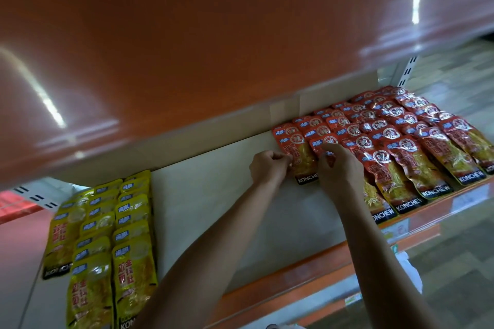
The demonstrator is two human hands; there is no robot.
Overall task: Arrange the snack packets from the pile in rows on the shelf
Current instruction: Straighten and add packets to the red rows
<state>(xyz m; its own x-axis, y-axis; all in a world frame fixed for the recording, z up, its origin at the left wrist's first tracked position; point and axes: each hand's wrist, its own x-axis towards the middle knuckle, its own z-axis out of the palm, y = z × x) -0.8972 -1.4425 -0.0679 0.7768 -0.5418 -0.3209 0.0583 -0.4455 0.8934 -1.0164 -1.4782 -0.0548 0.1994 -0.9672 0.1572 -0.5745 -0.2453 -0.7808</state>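
Head view: L hand (268, 167) & R hand (338, 165) both pinch one red packet (304, 153), left end of red rows (406, 147), nr shelf (213, 195) back edge.

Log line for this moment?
action: placing red packet; left hand: pinches edge; right hand: rests on it; red rows: shelf right; yellow rows: shelf left

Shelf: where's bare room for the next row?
Free: the bare shelf board between the yellow packets and the red packets, back wall to front lip. Crowded: the right end, where left hand and right hand work the red rows; yellow fills the left.
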